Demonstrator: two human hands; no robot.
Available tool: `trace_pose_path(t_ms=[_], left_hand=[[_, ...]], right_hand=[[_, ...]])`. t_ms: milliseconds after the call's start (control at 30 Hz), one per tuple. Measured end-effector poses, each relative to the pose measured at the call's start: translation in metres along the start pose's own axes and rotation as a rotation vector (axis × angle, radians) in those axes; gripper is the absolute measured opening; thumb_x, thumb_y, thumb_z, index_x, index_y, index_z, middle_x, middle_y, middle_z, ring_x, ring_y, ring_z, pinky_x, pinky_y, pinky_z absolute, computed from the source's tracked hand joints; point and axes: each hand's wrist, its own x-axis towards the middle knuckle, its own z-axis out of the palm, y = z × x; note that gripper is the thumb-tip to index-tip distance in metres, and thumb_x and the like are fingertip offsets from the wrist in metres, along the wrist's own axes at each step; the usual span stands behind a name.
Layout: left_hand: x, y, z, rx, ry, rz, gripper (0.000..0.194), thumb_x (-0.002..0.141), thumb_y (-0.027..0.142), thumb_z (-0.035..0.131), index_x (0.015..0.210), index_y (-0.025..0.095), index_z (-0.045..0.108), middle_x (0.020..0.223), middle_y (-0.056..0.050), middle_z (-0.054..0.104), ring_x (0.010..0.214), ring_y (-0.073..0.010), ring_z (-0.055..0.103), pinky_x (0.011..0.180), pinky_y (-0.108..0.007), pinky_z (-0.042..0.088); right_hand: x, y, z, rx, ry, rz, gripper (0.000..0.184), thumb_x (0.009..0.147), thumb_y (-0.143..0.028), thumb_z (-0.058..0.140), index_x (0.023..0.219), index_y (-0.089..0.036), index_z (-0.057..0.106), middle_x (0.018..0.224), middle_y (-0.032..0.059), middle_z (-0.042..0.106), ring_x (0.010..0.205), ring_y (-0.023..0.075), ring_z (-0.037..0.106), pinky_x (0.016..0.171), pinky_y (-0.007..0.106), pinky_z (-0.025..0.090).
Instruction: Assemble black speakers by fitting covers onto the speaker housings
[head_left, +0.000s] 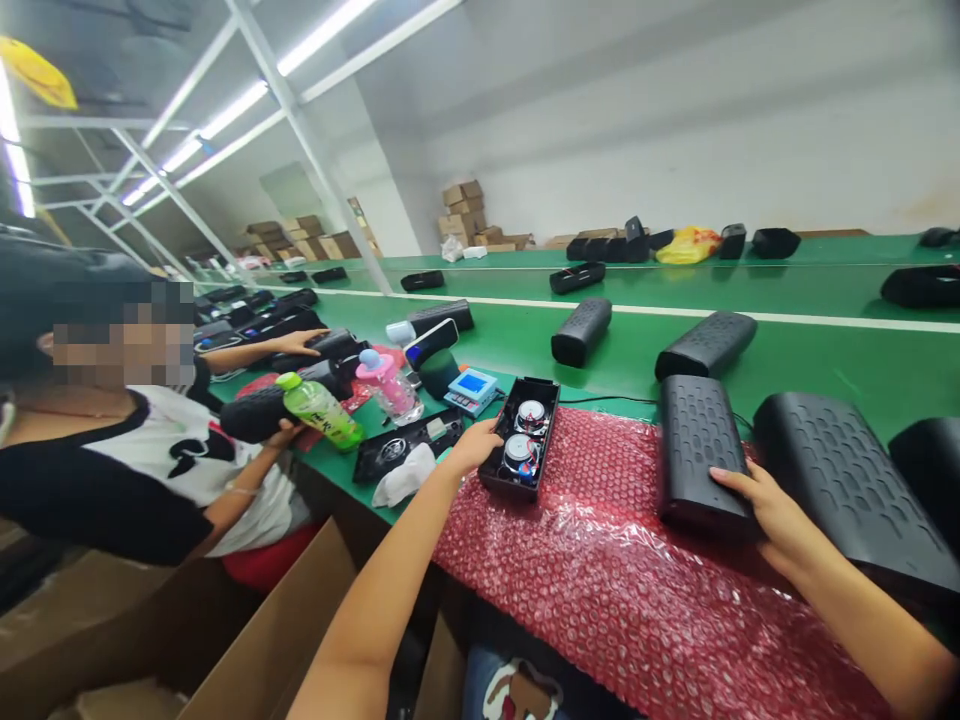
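My left hand grips the left side of an open speaker housing, with two round drivers and red wires showing inside. That housing rests on red bubble wrap. On the right, my right hand is closed round the near right edge of a black speaker with a dimpled face, thumb on top; its other fingers are partly hidden. Close by on the right lies a larger-looking black speaker. Just behind the open housing stands a small light-blue device with a lit screen.
At left a co-worker holds a dark speaker. Between us are a green-capped bottle, a pink-topped bottle, a white cloth and a black panel. More speakers lie on the green bench. An open cardboard box stands below.
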Motion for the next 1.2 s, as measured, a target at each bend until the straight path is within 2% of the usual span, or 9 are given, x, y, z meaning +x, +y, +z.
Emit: trace_pose_path(t_ms=[233, 333, 433, 567, 733, 933, 1033, 1133, 1200], left_hand=[[-0.005, 0.029, -0.017, 0.053, 0.141, 0.083, 0.035, 0.084, 0.021, 0.064, 0.118, 0.015, 0.063, 0.123, -0.012, 0.066, 0.123, -0.0289, 0.056, 0.11, -0.047, 0.04], [-0.038, 0.059, 0.009, 0.026, 0.252, 0.193, 0.05, 0.086, 0.021, 0.054, 0.136, 0.018, 0.052, 0.141, -0.012, 0.055, 0.138, -0.0283, 0.043, 0.118, -0.044, 0.029], [-0.075, 0.089, 0.058, -0.034, 0.103, 0.308, 0.059, 0.083, 0.03, 0.06, 0.14, 0.022, 0.049, 0.141, -0.01, 0.055, 0.128, -0.0241, 0.053, 0.112, -0.039, 0.04], [-0.097, 0.107, 0.113, -0.267, -0.279, 0.206, 0.103, 0.077, 0.047, 0.068, 0.157, 0.014, 0.012, 0.161, -0.021, 0.021, 0.149, -0.0345, 0.023, 0.121, -0.052, 0.021], [-0.097, 0.096, 0.132, -0.781, -0.233, 0.031, 0.118, 0.067, 0.048, 0.078, 0.156, 0.025, 0.004, 0.156, -0.017, 0.034, 0.137, -0.0332, 0.044, 0.115, -0.05, 0.033], [-0.103, 0.073, 0.124, -0.976, -0.241, -0.099, 0.133, 0.05, 0.032, 0.088, 0.153, 0.025, 0.004, 0.143, -0.019, 0.047, 0.118, -0.0313, 0.058, 0.1, -0.045, 0.046], [-0.106, 0.066, 0.121, -0.963, -0.239, -0.169, 0.132, 0.049, 0.027, 0.085, 0.153, 0.027, 0.002, 0.141, -0.016, 0.049, 0.115, -0.0297, 0.059, 0.099, -0.044, 0.046], [-0.107, 0.063, 0.119, -0.956, -0.228, -0.205, 0.129, 0.05, 0.025, 0.081, 0.153, 0.028, 0.002, 0.142, -0.015, 0.048, 0.114, -0.0289, 0.059, 0.098, -0.043, 0.046], [-0.109, 0.063, 0.118, -0.962, -0.225, -0.228, 0.129, 0.05, 0.023, 0.079, 0.153, 0.029, 0.003, 0.143, -0.014, 0.048, 0.113, -0.0292, 0.06, 0.098, -0.044, 0.046]], right_hand=[[-0.014, -0.006, 0.0, 0.092, 0.021, 0.092, 0.071, 0.041, -0.027, 0.092, 0.105, -0.027, 0.063, 0.096, 0.0036, 0.071, 0.07, 0.0242, 0.069, 0.056, 0.03, 0.061], [-0.029, -0.005, 0.006, 0.09, -0.038, 0.175, 0.075, 0.041, -0.036, 0.094, 0.109, -0.026, 0.063, 0.101, 0.0048, 0.071, 0.065, 0.0224, 0.067, 0.05, 0.029, 0.058], [-0.045, -0.004, 0.02, 0.01, -0.108, 0.097, 0.084, 0.046, -0.042, 0.092, 0.121, -0.025, 0.058, 0.11, 0.0066, 0.068, 0.071, 0.0224, 0.068, 0.056, 0.029, 0.058], [-0.063, 0.009, 0.036, -0.361, -0.096, -0.234, 0.095, 0.055, -0.056, 0.082, 0.136, -0.021, 0.048, 0.118, 0.0122, 0.063, 0.106, 0.0355, 0.062, 0.088, 0.047, 0.055], [-0.089, 0.034, 0.031, -0.925, -0.114, -0.813, 0.083, 0.074, -0.058, 0.067, 0.144, -0.022, 0.044, 0.123, 0.0173, 0.054, 0.115, 0.0411, 0.052, 0.097, 0.068, 0.042], [-0.12, 0.046, 0.035, -1.074, -0.295, -1.197, 0.062, 0.086, -0.036, 0.06, 0.145, -0.025, 0.044, 0.136, 0.0209, 0.045, 0.117, 0.039, 0.054, 0.085, 0.059, 0.056], [-0.119, 0.042, 0.039, -1.038, -0.376, -1.156, 0.051, 0.088, -0.036, 0.058, 0.137, -0.02, 0.054, 0.141, 0.0212, 0.046, 0.123, 0.0387, 0.052, 0.092, 0.059, 0.053], [-0.094, 0.01, 0.022, -0.998, -0.497, -0.887, 0.039, 0.091, -0.041, 0.055, 0.124, -0.025, 0.066, 0.132, 0.0145, 0.058, 0.118, 0.0354, 0.057, 0.097, 0.057, 0.05], [-0.066, -0.027, -0.001, -0.925, -0.311, -0.675, 0.029, 0.089, -0.044, 0.06, 0.107, -0.026, 0.073, 0.115, 0.0113, 0.067, 0.108, 0.0343, 0.061, 0.099, 0.058, 0.047]])
